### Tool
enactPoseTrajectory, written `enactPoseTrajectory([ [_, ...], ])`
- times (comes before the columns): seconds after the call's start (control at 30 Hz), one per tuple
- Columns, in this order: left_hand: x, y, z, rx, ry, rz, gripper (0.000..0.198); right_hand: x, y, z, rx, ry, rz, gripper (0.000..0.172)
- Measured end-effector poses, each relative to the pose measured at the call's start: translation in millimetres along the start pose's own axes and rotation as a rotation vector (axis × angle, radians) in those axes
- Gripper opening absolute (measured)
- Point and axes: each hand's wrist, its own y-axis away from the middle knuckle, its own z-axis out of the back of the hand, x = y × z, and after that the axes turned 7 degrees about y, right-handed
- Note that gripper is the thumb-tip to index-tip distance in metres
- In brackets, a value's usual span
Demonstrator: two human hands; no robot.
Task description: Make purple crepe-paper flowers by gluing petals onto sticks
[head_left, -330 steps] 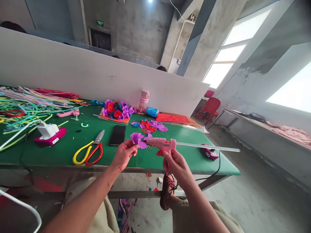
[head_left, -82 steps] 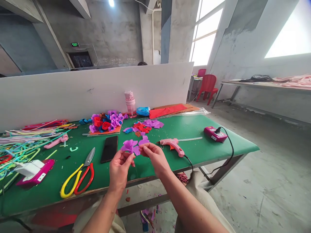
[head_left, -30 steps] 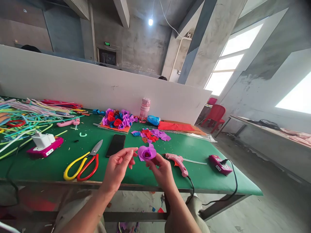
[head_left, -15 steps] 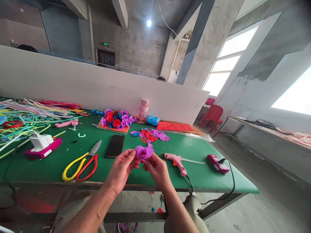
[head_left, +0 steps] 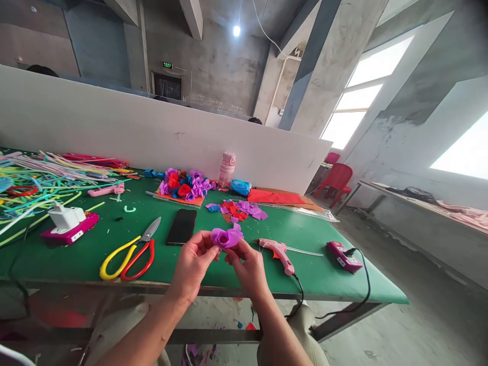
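Note:
Between my hands, above the table's front edge, is a purple paper flower [head_left: 224, 237] with its petals curling round a darker centre. My left hand [head_left: 195, 259] pinches its left underside between thumb and fingers. On the other side my right hand [head_left: 246, 262] grips the flower's lower right, fingers curled beneath it. Just right of that hand lies a pink glue gun [head_left: 280, 252] with a clear glue stick in its back. Behind the flower are loose purple, red and blue paper petals [head_left: 238, 209]. A pile of finished paper flowers [head_left: 185, 185] rests farther back.
On the green table [head_left: 328, 279] lie scissors [head_left: 139, 249] with yellow and red handles, a black phone [head_left: 181, 226] and two magenta power strips [head_left: 344, 256]. Pipe cleaners [head_left: 49, 175] heap at the left. A pink bottle [head_left: 227, 171] stands by the white partition [head_left: 152, 122].
My left thumb and fingers have shifted under the flower's left side, and the flower has tilted slightly. My right hand keeps its hold. The camera view has moved a little.

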Motion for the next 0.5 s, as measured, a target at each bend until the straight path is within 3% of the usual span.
enactPoseTrajectory([
  [0.17,-1.7,2.7,-3.9,-0.035,-0.096,-0.051,0.016,0.1,0.0,-0.9,-0.009,0.032,0.022,0.012],
  [0.5,-1.5,-1.4,2.4,-0.097,0.039,-0.017,0.029,-4.1,-1.3,3.1,-0.078,0.004,-0.071,0.014],
])
